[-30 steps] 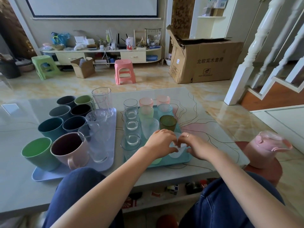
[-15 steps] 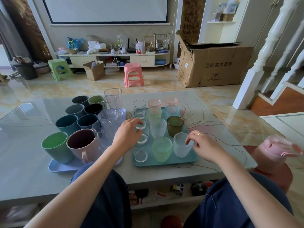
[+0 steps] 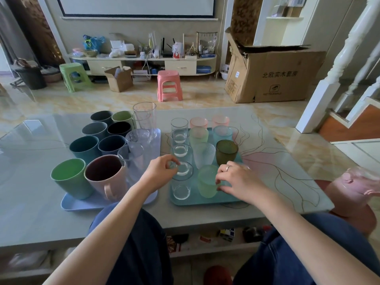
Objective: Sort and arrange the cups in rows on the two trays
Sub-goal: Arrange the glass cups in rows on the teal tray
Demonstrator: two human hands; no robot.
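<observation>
Left grip (image 3: 162,171) pinches the rim of a clear glass (image 3: 182,171) in the near part of the teal tray (image 3: 226,200), thumb and forefinger curled over its left edge. Just in front of that glass I see another clear glass (image 3: 181,190) standing at the tray's near edge. Right grip (image 3: 236,179), a ring on one finger, has its fingers curled round something beside the pale green cup (image 3: 206,182); I cannot tell what it holds, as the hand covers it.

Further along the teal tray stand a frosted clear cup (image 3: 204,154) and a dark olive glass (image 3: 226,152), with two more clear glasses, a light green cup, a light blue cup and two pink cups ranged behind them toward the far edge.

To the left, the lilac tray (image 3: 82,204) carries a green cup (image 3: 68,177) and a pink mug (image 3: 107,176) nearest me, then teal, navy, grey and black cups in two rows, with clear tumblers along their right side. Both trays sit on the bench (image 3: 30,212).

Beyond it on the floor stand a pink stool (image 3: 169,85) and a large cardboard box (image 3: 271,75).
</observation>
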